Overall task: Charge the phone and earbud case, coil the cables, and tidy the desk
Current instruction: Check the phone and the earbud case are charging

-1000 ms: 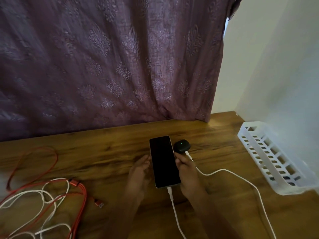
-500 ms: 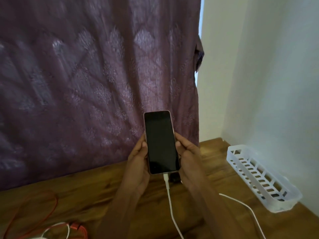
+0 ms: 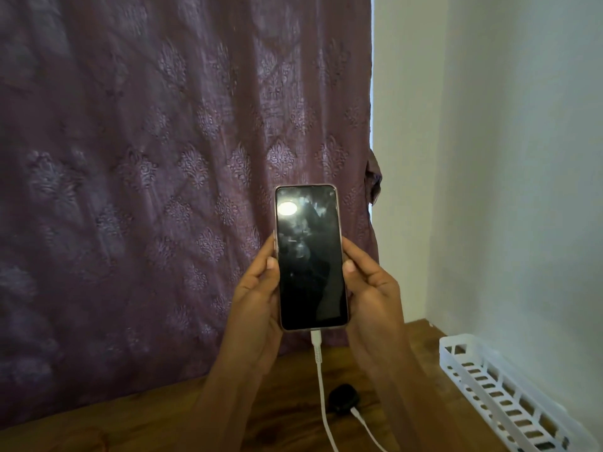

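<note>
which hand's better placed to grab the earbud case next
Right, likely: the small black earbud case lies on the wooden desk below the right hand; the left hand grips the dark-screened phone and could hold it alone.

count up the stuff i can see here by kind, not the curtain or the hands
phones: 1, the phone
earbud cases: 1, the earbud case
white cables: 2, the phone cable and the case cable
baskets: 1, the white basket
total: 5
</note>
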The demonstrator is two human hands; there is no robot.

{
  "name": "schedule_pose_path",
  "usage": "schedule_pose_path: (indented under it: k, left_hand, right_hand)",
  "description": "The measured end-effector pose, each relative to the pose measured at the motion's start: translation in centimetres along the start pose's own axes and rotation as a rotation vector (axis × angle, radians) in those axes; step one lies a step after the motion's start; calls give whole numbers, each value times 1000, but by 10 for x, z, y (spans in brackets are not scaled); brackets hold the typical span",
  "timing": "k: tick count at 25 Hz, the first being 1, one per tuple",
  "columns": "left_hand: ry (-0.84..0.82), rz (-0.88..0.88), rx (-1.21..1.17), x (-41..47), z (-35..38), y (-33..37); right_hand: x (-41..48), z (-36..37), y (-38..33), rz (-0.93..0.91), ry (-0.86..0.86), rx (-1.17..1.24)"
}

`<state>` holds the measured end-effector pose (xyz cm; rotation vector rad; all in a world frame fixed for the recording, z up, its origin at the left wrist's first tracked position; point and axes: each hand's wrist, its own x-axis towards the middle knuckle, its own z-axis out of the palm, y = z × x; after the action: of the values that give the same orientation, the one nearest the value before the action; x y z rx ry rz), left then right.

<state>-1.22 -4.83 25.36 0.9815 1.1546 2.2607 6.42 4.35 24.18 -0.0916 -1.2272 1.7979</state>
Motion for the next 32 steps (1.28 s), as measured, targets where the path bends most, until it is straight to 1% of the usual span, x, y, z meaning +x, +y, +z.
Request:
schedule_pose_path:
  k: [9, 17, 25, 32]
  left_hand:
    - [21, 31, 13, -14, 4, 0]
    - [29, 19, -12, -19, 2, -3]
    - [44, 5, -39, -21, 4, -5]
    - [59, -13, -67, -23, 2, -6]
  right_hand:
    - [-10, -4, 1, -10, -25, -14]
    - [-13, -7, 2, 13, -36, -38]
    - [-12, -9, 2, 84, -2, -36]
    - [-14, -8, 1, 103, -14, -9]
